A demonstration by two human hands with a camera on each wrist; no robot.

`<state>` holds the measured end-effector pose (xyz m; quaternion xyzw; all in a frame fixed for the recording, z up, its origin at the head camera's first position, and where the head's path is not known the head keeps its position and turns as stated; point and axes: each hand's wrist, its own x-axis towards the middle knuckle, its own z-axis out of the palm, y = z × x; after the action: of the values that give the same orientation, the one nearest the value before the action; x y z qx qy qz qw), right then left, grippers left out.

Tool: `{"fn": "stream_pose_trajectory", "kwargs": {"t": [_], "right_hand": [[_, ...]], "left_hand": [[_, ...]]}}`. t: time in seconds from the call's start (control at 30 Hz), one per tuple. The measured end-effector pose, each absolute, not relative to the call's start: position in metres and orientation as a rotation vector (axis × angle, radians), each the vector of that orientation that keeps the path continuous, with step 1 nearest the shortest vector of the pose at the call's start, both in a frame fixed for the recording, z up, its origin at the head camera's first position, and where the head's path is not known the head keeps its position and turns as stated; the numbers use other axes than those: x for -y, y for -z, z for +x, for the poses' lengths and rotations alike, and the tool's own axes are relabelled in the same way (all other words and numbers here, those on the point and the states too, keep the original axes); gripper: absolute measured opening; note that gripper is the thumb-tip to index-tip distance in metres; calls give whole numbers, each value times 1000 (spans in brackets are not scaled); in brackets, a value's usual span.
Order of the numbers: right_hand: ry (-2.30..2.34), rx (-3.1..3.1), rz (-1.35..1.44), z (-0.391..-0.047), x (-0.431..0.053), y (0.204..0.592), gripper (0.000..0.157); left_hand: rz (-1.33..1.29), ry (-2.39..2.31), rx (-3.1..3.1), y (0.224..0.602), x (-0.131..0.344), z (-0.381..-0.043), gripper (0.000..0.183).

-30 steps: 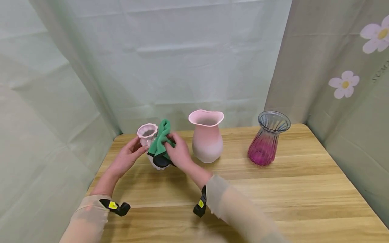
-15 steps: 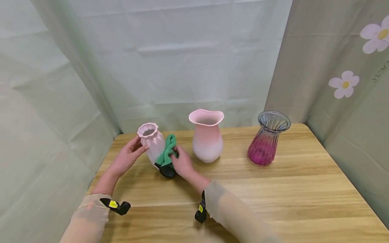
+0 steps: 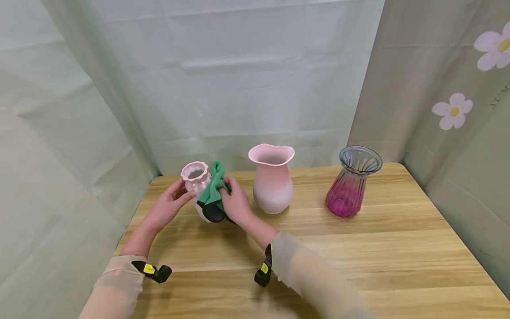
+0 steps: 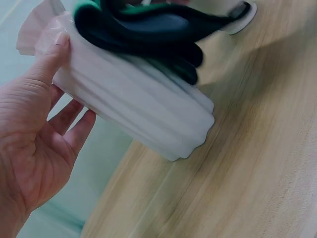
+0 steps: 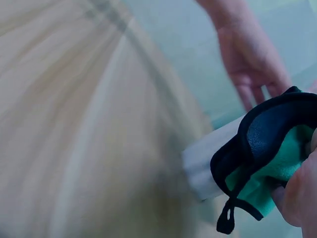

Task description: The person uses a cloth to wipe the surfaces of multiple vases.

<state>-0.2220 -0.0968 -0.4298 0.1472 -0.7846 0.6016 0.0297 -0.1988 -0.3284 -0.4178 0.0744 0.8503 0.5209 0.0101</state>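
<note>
Scalloped vase (image 3: 200, 186), pale pink, neck clamped in the fingers of the left hand (image 3: 166, 207), is sitting left of the flared vase (image 3: 272, 188). Right hand (image 3: 237, 204), just left of the flared vase, is pinching a black-edged green cloth (image 3: 211, 188) in its fingers, partly covering the scalloped vase. Ribbed glass vase (image 3: 350, 186) is standing right of the flared vase.

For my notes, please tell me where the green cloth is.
In the head view, the green cloth is left of centre, pinched by the right hand, partly hiding the ruffled-rim vase; the middle vase stands to its right.
</note>
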Motion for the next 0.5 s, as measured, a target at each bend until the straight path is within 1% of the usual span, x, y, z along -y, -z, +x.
{"fn": "stream_pose_trajectory", "kwargs": {"t": [0.23, 0.5], "right_hand": [[-1895, 2339, 521, -221, 97, 396, 17], [-1899, 2347, 542, -222, 97, 393, 18]], "left_hand": [[340, -1657, -2639, 419, 331, -199, 65], [320, -1625, -2646, 417, 331, -198, 67]]}}
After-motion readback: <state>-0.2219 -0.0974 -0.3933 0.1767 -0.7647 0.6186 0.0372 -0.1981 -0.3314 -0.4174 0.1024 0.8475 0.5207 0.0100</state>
